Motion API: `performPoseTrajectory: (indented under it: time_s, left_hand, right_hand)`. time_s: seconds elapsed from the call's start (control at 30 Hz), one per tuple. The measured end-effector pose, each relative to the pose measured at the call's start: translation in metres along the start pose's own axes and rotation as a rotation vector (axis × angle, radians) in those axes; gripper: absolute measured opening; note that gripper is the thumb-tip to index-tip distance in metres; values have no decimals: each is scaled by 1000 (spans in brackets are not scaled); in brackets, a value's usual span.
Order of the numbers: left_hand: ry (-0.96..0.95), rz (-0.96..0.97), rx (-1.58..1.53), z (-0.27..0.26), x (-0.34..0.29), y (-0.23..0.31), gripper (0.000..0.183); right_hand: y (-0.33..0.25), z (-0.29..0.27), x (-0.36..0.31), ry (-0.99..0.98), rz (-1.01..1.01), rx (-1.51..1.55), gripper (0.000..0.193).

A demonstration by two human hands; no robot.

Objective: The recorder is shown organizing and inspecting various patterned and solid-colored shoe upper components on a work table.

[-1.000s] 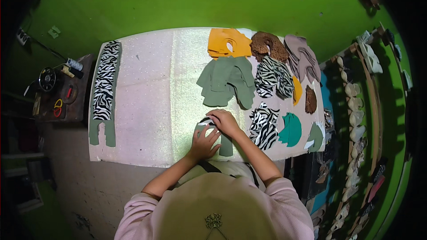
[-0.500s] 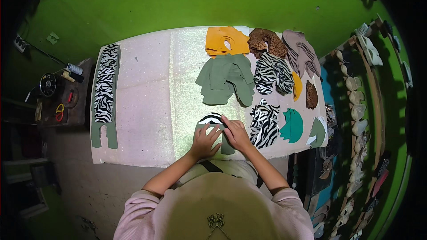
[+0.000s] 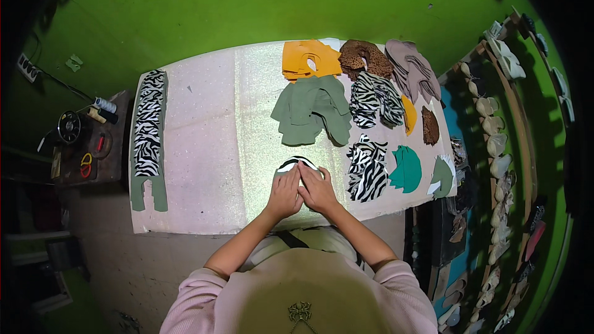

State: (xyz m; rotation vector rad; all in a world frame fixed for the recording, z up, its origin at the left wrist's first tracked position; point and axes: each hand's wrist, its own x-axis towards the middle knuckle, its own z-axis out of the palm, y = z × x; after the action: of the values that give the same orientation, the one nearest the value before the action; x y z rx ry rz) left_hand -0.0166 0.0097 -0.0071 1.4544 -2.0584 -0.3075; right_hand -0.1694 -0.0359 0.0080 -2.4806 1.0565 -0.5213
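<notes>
At the table's near edge, a curved zebra-print piece point(image 3: 288, 162) lies over a green cut piece, mostly hidden under my hands. My left hand point(image 3: 286, 195) rests flat on it with fingers stretched forward. Against it, my right hand point(image 3: 318, 192) lies palm down, its fingers angled inward so the fingertips of both hands nearly meet. Beyond them sits a stack of green U-shaped pieces point(image 3: 303, 114). To the right is a pile of zebra-print pieces point(image 3: 367, 170). Far left, an overlapping row of zebra-print pieces point(image 3: 148, 130) runs along the edge, with green legs point(image 3: 159, 194) showing at its near end.
Orange pieces point(image 3: 296, 62), leopard-print pieces point(image 3: 357, 59) and mauve pieces point(image 3: 409, 65) lie at the back right. Teal pieces point(image 3: 406, 170) are nearer. Left of the table, a sewing machine stand point(image 3: 74, 161) holds thread spools and orange-handled scissors point(image 3: 85, 164). Shoe lasts point(image 3: 495, 145) line the right wall rack.
My right hand has shifted inward and nearer, up against the left. My left hand's fingers have straightened and moved forward over the piece. The view has tilted slightly.
</notes>
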Motion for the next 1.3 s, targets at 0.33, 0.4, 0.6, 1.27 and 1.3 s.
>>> performPoseTrajectory:
  time_s: [0.33, 0.4, 0.6, 1.27, 1.3]
  left_hand:
    - [-101, -34, 139, -24, -14, -16, 61]
    - [-106, -4, 125, -33, -18, -25, 61]
    - [-210, -61, 98, -39, -7, -21, 57]
    - [-67, 138, 183, -8, 21, -16, 44]
    - [-69, 142, 181, -9, 21, -16, 44]
  right_hand:
    - [9, -17, -13, 7, 105, 4, 60]
    - [12, -19, -13, 2, 70, -23, 60]
    - [10, -12, -15, 40, 51, -33, 60]
    - [21, -16, -28, -28, -33, -78, 61]
    - [22, -15, -32, -62, -38, -86, 62]
